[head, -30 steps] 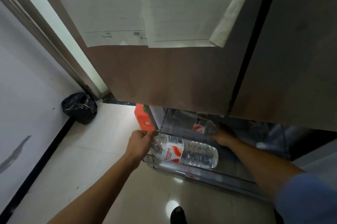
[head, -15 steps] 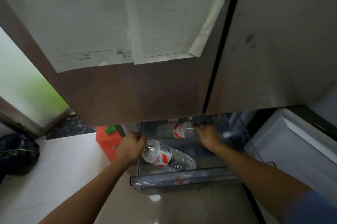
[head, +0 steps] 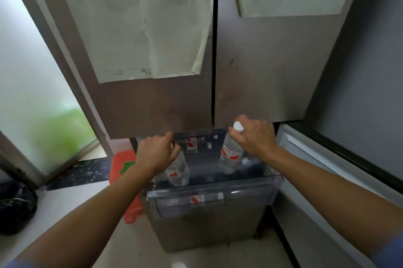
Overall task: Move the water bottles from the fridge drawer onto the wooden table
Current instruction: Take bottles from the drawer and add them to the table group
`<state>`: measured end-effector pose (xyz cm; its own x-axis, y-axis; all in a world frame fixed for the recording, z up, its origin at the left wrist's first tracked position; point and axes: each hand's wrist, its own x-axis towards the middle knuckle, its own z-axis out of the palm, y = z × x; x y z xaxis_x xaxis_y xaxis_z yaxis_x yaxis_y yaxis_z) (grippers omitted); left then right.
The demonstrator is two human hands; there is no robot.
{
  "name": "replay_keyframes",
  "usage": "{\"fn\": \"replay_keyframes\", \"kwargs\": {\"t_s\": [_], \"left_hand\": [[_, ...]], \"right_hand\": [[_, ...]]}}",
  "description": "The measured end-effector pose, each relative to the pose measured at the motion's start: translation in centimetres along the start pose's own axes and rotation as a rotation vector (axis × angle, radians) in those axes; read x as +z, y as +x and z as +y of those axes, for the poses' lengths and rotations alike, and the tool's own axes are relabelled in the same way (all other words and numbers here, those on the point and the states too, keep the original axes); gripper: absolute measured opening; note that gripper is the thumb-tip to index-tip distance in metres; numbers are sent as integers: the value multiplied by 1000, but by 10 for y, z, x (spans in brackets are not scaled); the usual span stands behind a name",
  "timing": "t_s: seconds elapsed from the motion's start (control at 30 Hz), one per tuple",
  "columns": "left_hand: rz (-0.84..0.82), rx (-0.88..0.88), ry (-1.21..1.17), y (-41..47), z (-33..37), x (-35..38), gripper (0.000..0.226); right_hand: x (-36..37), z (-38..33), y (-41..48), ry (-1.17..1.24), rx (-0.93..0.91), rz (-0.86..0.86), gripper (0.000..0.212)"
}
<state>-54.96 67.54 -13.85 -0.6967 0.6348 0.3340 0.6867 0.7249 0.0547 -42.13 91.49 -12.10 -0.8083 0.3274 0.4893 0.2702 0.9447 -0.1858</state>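
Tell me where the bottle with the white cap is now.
In the head view the white-capped bottle is right of centre, gripped at the neck by the right hand over the open fridge drawer.

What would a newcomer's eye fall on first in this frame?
The two hands at centre: the left hand grips one water bottle by its top, the right hand a white-capped bottle, both at the open clear fridge drawer. Above, big paper sheets hang on the brown fridge door.
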Motion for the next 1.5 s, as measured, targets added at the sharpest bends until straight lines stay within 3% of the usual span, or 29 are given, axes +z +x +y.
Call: {"fn": "replay_keyframes", "kwargs": {"t_s": [0.13, 0.27, 0.47, 0.63, 0.83, 1.17, 1.4, 1.5], "left_hand": [[230, -94, 63, -41, 4, -59, 26], [298, -171, 109, -99, -2, -104, 23], [110, -281, 220, -222, -26, -123, 34], [-106, -504, 268, -354, -58, -131, 34], [-111, -752, 295, -538, -81, -186, 33], [-222, -1079, 400, -838, -103, -297, 30], [-226, -1345, 460, -988, -103, -340, 32], [-226, -1456, 453, -1036, -109, -350, 28]], "right_hand": [[-52, -17, -18, 77, -88, 128, 40], [-78, -52, -43, 122, -185, 88, 35], [-68, -136, -98, 88, -427, -178, 35], [-49, -236, -161, 107, -723, -273, 39], [-47, -377, -250, 194, -977, -309, 43], [-94, -617, -457, 398, -1247, -404, 43], [-122, -756, -568, 472, -1504, -436, 48], [-128, -815, -604, 481, -1607, -429, 41]]}}
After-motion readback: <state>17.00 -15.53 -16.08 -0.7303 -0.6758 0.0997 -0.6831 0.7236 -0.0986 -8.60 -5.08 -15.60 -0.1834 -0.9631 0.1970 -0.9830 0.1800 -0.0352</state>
